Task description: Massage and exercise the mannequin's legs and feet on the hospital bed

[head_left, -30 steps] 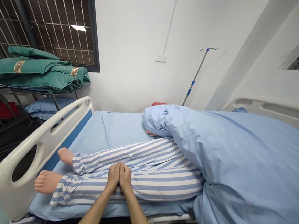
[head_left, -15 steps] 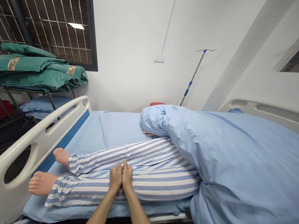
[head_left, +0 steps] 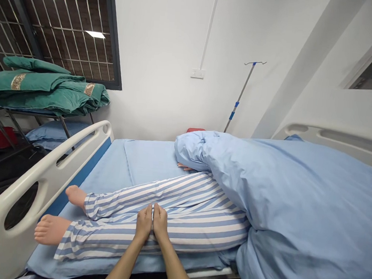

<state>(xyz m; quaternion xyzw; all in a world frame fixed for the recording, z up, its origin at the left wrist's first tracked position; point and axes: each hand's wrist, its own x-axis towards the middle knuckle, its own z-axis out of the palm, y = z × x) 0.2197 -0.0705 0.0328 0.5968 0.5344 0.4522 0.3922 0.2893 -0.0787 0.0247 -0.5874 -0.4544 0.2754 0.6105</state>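
While the head view looks along the hospital bed (head_left: 105, 180), the left hand (head_left: 143, 223) and right hand (head_left: 160, 224) lie side by side, open and flat, gripping nothing, on the striped pyjama trousers (head_left: 198, 230) of a manikin (head_left: 51, 230) under a blue quilt (head_left: 297, 195).

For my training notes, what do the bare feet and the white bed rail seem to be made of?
The bare feet look like moulded silicone or vinyl: smooth, faintly glossy, no skin detail. The white bed rail looks like moulded plastic, semi-gloss, with rounded edges and cut-out openings.
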